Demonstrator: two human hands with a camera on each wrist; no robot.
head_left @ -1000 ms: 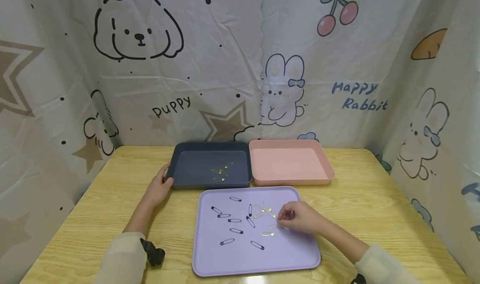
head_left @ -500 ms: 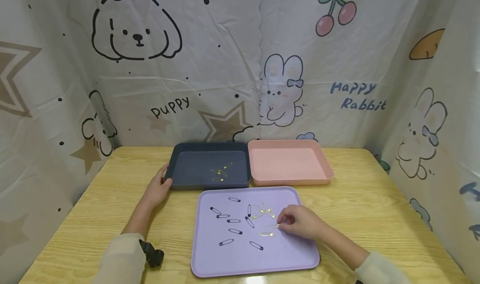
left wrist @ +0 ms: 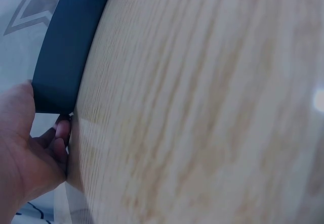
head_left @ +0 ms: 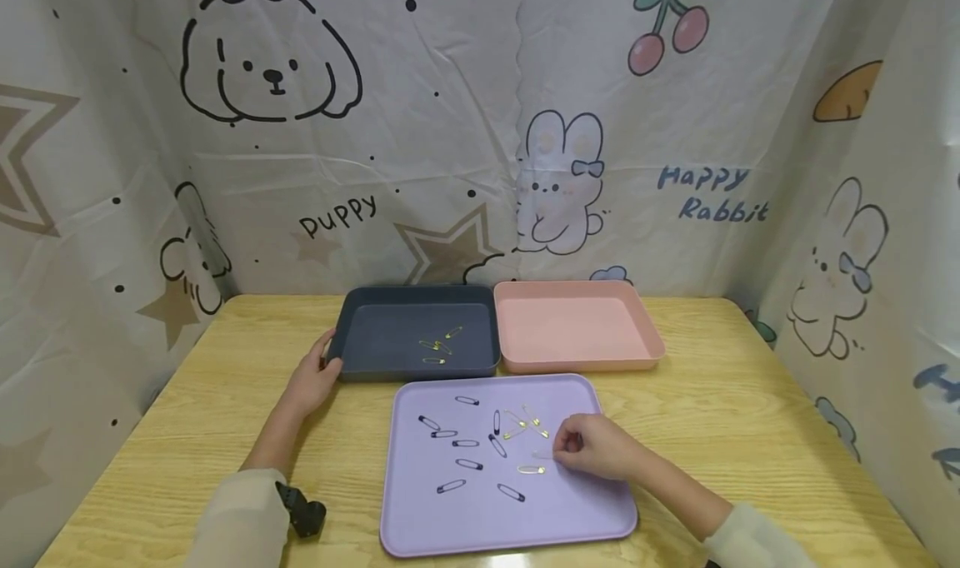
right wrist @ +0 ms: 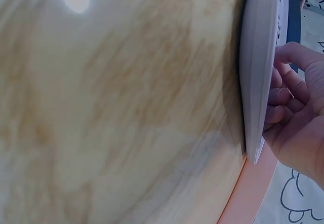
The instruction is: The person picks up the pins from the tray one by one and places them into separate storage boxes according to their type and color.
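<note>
With the left hand (head_left: pixel 307 382), gripping the navy tray (head_left: pixel 382 335) by its left edge, thumb and fingers apart around it. Inside, toward the front right corner, four gold pins (head_left: pixel 433 361). On the lilac tray (head_left: pixel 450 528), black pins (head_left: pixel 469 464) from left edge to middle, then loose gold pins (head_left: pixel 532 470). Behind, the pink tray (head_left: pixel 577 326). Right of the lilac tray's middle, pinching a blurred pin (head_left: pixel 542 455) with the right hand (head_left: pixel 597 447), fingertips together on its end.

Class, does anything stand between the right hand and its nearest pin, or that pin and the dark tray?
Nothing visible separates the right hand from that pin, seemingly pinched. Toward the dark tray, other gold pins lie between, then the purple tray's rim and the dark one's.
</note>
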